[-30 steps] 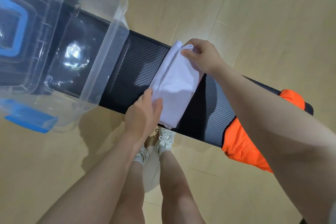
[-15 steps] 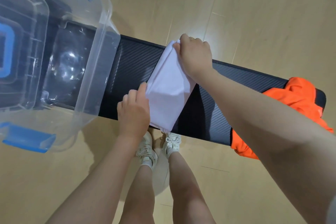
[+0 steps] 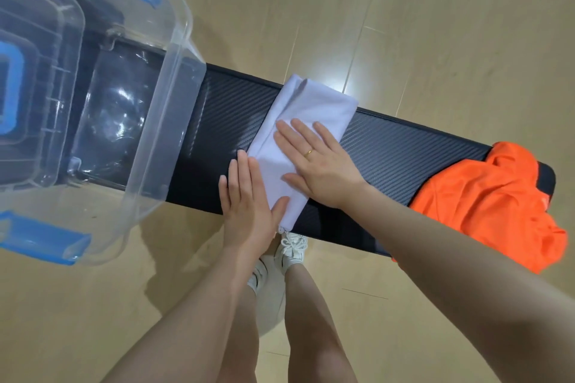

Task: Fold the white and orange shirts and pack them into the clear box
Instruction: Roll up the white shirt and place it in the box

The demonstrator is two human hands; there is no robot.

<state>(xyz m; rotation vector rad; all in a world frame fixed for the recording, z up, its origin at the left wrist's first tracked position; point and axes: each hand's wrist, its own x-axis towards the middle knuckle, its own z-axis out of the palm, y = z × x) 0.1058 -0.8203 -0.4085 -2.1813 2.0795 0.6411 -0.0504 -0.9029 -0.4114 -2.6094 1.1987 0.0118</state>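
Clear box runs off the frame's left edge

The right hand and left hand cover part of the white shirt; the orange shirt hides the black bench's right end, and both forearms are cut off at the bottom.

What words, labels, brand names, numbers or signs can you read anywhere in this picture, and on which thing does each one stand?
None can be read: no text shows on the folded white shirt, the crumpled orange shirt, the clear plastic box with blue latches or the black woven-pattern bench.
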